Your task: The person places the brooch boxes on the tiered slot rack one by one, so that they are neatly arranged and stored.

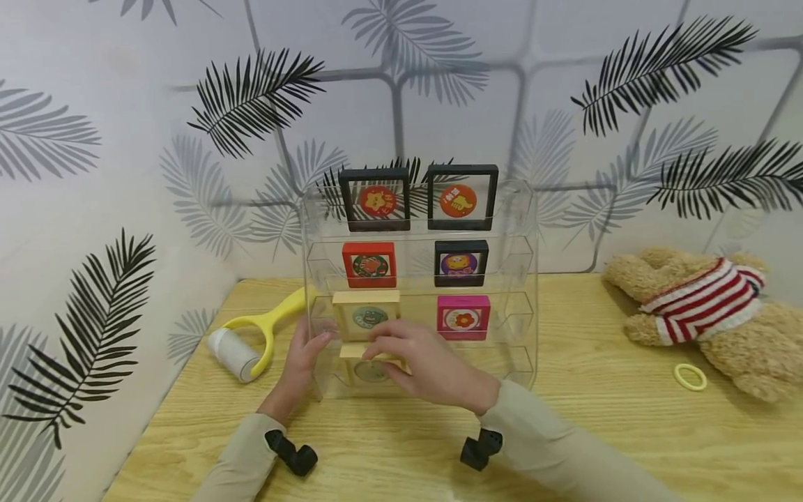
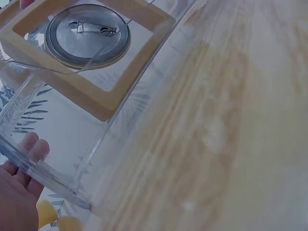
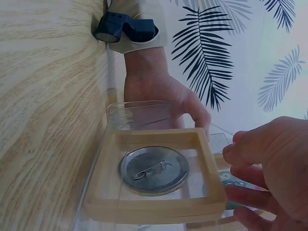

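Observation:
A clear acrylic display rack [image 1: 530,307] stands on the table, bearing several square frames with round badges. My left hand [image 1: 304,355] grips its left side panel, fingers [image 2: 34,147] bent around the edge. On the lowest tier sits a pale yellow frame [image 3: 154,211] with a round pin badge [image 3: 154,173], its metal back and pin facing out. At that frame's top edge is my right hand [image 1: 417,359], fingertips right at the rim and loosely bent. One tier up stands another pale yellow frame [image 1: 341,310] with a green badge, partly behind the right fingers.
Higher tiers hold a pink frame [image 1: 463,337], a red frame [image 1: 369,282] and several black ones. A yellow-handled lint roller [image 1: 266,321] lies left of the rack. At the right are a teddy bear [image 1: 753,348] in a striped top and a yellow ring [image 1: 676,377].

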Motion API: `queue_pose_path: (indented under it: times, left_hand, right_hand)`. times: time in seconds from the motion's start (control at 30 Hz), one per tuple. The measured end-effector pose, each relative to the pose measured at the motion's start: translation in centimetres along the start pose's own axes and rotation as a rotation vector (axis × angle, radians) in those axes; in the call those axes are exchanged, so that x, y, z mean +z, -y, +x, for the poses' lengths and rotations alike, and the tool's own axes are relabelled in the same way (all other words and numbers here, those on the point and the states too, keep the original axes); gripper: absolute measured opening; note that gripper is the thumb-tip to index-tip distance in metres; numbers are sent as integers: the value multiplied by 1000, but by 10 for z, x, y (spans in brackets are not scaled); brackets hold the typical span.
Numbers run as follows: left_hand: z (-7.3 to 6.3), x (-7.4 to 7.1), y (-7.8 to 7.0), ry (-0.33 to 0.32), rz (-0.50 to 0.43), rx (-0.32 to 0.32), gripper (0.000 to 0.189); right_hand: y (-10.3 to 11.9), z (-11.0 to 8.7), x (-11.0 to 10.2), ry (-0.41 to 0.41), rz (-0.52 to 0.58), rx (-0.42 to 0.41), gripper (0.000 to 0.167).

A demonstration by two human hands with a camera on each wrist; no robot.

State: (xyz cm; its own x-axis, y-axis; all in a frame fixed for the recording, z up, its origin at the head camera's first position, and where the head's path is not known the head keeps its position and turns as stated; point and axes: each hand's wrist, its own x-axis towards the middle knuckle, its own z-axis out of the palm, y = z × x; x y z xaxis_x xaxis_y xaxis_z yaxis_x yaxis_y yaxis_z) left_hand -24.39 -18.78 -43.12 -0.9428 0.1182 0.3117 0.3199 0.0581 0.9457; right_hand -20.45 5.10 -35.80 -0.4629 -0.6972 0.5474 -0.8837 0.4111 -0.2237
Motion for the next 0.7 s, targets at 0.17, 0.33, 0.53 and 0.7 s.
queue_pose_path:
  times: [0.17,0.33,0.53,0.7]
  left_hand:
    - [2,2,0,-1,-17,25,55]
    - [3,2,1,5,-12,14,47]
    - [-1,-5,7,66,26,19,56]
    - [-2,-17,4,115,60,42,65]
  right_hand:
    - [2,-5,-12,-52,11,-2,23]
    - [-5,-26,-21,-144,13,2,22]
    - [-14,-52,-40,-305,-28,27,16]
    - [-21,-72,-64,-392,-140,88,17]
